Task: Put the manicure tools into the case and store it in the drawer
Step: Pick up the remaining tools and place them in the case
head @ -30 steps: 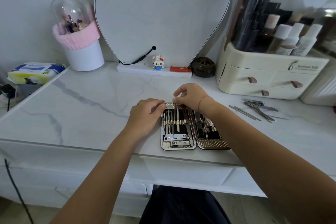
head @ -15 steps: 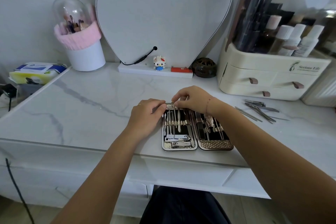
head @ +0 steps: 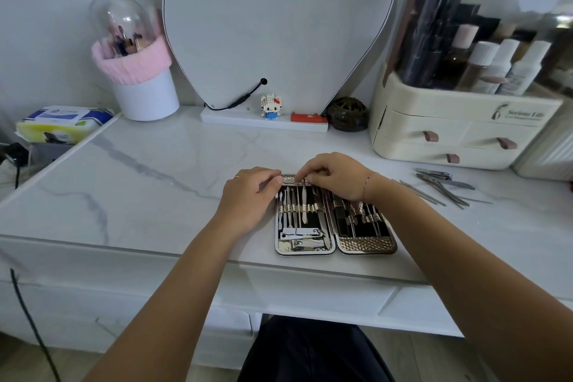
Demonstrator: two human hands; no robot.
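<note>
Head view, looking down at the desk (head: pixel 139 183). The case (head: pixel 366 245) lies open and flat near the desk's front edge, both halves facing up, with metal implements tucked under the bands of each half and nail clippers (head: pixel 302 234) low in the left half. The left hand (head: pixel 251 195) rests against the case's left edge, thumb at the upper left corner. Its fingers are curled, but I cannot tell whether its grip is closed on the rim or only leaning there. The right hand (head: pixel 335 177) sits over the case's far edge. Its grip is a thumb-and-forefinger pinch on the top of a thin tool (head: pixel 299 201), which stands in the left half among its neighbours (the shaft passes under the band). The loose tools (head: pixel 440 186) lie in a small scatter on the desk to the right, well apart from the case and just in front of the cream organiser (head: pixel 449 133).
</note>
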